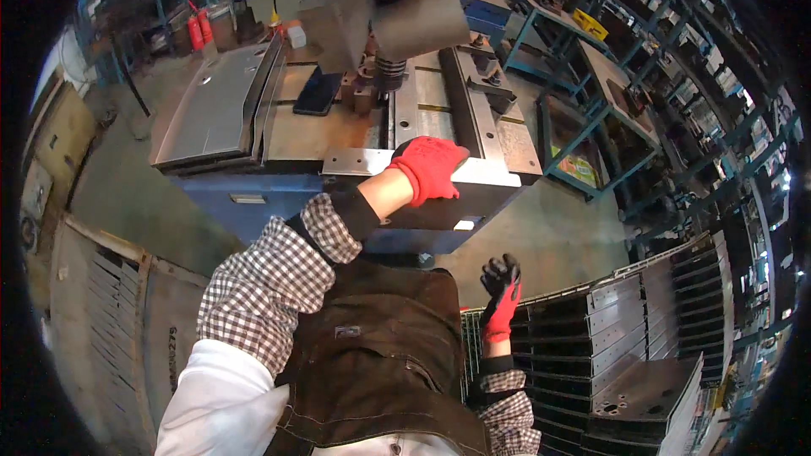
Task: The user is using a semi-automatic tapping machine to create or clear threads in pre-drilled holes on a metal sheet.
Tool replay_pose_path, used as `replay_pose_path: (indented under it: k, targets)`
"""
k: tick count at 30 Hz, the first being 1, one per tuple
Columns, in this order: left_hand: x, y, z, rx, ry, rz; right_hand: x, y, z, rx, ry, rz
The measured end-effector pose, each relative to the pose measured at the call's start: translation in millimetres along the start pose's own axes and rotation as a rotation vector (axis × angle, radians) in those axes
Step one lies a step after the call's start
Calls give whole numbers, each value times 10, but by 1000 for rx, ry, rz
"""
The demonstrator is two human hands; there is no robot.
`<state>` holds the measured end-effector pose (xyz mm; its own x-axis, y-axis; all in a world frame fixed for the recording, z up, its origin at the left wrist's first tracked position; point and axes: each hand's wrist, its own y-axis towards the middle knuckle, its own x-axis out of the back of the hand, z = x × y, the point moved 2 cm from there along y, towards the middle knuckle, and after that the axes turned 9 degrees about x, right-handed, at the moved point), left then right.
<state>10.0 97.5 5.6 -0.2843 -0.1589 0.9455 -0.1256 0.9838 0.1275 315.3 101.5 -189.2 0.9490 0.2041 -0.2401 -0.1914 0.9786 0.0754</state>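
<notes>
My left hand (429, 171), in a red glove with dark fingertips, is bent over a long pale metal strip (355, 161) at the front edge of the machine table. Its fingers curl around the strip's edge, and the underside of the grip is hidden. Behind it stands the machine's spindle (390, 76) with a coiled, spring-like part, above a metal fixture (432, 110). My right hand (502, 291), gloved in red with black palm and fingers, hangs in the air lower right. Its fingers are apart and slightly bent, with nothing visible in them.
Flat grey sheet-metal parts (215, 105) lie stacked at the table's left, beside a dark flat object (318, 93). A wire-sided rack of metal panels (621, 321) stands close on my right. Green-framed benches (608, 101) and fire extinguishers (196, 32) are farther off.
</notes>
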Motion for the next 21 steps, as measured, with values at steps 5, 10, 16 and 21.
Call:
replay_pose_path:
  k: [5, 10, 16, 21]
  targets:
    - [-62, -153, -153, -86, -31, 14, 148, -215, -298, -49, 49, 75]
    - [171, -499, -567, -213, -361, -121, 141, 128, -500, 317, -102, 149]
    - [430, -1132, -192, -231, -1020, -256, 210, 36, -37, 310, 79, 143]
    - [-131, -1883, 290, 128, -1626, -247, -432, 351, 1726, 764, -577, 405]
